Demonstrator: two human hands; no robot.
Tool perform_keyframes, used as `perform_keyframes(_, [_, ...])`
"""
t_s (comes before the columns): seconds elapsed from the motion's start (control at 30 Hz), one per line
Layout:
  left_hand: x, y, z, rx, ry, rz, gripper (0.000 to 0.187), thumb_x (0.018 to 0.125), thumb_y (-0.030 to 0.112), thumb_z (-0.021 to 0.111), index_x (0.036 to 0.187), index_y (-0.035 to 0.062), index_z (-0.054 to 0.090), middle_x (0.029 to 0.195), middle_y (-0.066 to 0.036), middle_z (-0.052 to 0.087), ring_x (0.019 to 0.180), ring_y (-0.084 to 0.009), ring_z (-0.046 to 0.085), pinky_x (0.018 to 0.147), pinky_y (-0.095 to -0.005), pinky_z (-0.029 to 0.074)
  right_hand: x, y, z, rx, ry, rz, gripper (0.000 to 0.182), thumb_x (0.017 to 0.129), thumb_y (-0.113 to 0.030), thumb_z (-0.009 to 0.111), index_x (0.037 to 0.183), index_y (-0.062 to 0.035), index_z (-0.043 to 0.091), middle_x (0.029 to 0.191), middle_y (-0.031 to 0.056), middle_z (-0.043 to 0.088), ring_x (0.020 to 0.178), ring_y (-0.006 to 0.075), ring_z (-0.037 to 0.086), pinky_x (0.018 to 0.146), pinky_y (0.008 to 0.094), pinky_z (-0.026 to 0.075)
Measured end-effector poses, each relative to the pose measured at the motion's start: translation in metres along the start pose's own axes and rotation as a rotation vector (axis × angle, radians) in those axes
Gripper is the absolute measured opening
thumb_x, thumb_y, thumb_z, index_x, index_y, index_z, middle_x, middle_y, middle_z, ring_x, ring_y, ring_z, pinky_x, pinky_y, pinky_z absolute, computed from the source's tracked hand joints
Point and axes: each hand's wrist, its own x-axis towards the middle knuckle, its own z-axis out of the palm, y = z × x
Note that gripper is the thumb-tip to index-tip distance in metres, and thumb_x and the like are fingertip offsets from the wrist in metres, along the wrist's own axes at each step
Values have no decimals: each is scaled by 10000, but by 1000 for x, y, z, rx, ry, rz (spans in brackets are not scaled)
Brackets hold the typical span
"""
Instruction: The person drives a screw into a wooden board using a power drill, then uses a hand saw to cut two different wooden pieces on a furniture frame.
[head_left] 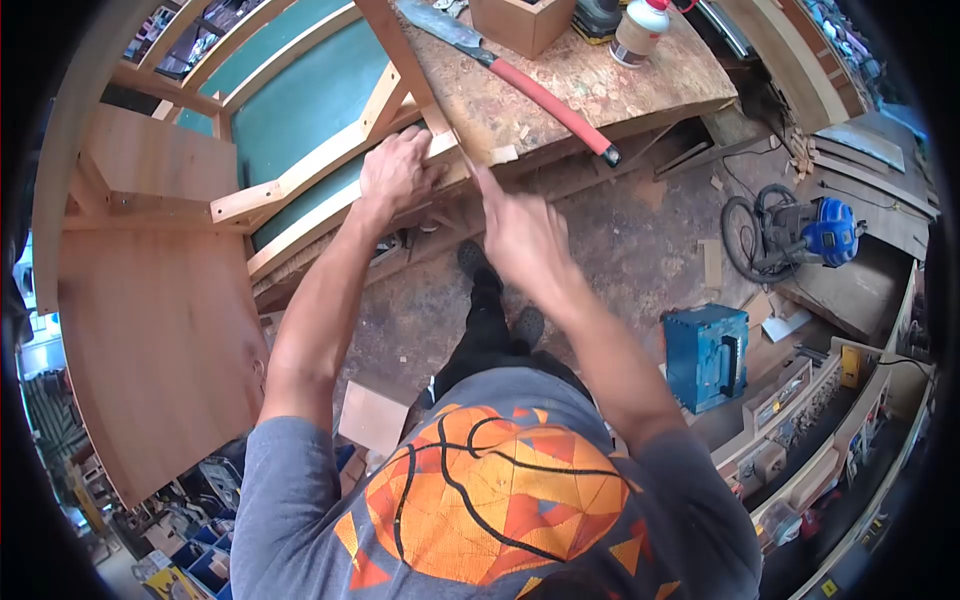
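Observation:
My left hand (pixel 398 172) is wrapped round a pale rail of the wooden frame (pixel 310 222) at the front edge of the workbench. My right hand (pixel 527 238), slightly blurred, is closed close by, its index finger stretched along something thin that meets the rail's end. What it holds is too small and smeared to name. On the bench just beyond lies a long-bladed knife (pixel 540 98) with a red-wrapped handle, touched by neither hand. A small pale wood chip (pixel 504 154) sits at the bench edge near my right fingertip.
The workbench (pixel 660 95) carries a wooden box (pixel 522 25) and a white glue bottle (pixel 640 35). Wood panels (pixel 160 340) stand at left. A blue vacuum (pixel 828 232) with its hose and a blue toolbox (pixel 705 355) are on the floor at right.

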Motion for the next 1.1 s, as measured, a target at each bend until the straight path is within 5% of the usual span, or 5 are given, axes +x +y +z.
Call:
perform_keyframes(0.1, [6, -2, 1, 3, 26, 29, 409, 892, 393, 781, 1100, 71, 637, 1135, -112, 679, 1114, -343, 671, 933, -484, 564, 29, 5, 19, 47, -10, 12, 573, 1003, -133, 530, 1572, -192, 497, 928, 290, 725, 843, 518, 725, 794, 625, 570])
perform_keyframes(0.3, [0, 6, -6, -24, 4, 7, 386, 904, 387, 760, 1060, 60, 627, 1125, -122, 684, 1116, -369, 672, 914, -501, 554, -53, 22, 18, 50, 27, 33, 589, 1017, -185, 593, 1586, -304, 501, 846, 208, 682, 769, 478, 718, 754, 585, 591])
perform_keyframes(0.5, [4, 3, -2, 11, 2, 12, 399, 912, 403, 755, 1051, 51, 628, 1112, -136, 686, 1105, -374, 678, 921, -501, 549, 9, 38, 79, 137, 315, -49, 559, 1010, -191, 648, 1553, -285, 555, 826, 164, 661, 668, 430, 674, 645, 544, 573])
perform_keyframes(1.0, [7, 4, 3, 67, 16, 11, 500, 879, 462, 806, 1013, 20, 615, 1029, -151, 675, 1035, -385, 693, 870, -502, 549, -65, 79, 106, 388, 411, -187, 616, 984, -134, 651, 1572, -278, 538, 886, 158, 673, 641, 366, 694, 582, 504, 598])
perform_keyframes(1.1, [6, 7, 0, 70, 14, 0, 492, 873, 453, 811, 985, 22, 602, 1009, -148, 665, 1011, -389, 688, 849, -506, 544, -75, 56, 63, 327, 207, -73, 594, 997, -156, 628, 1574, -263, 535, 903, 183, 689, 684, 399, 714, 629, 543, 601])
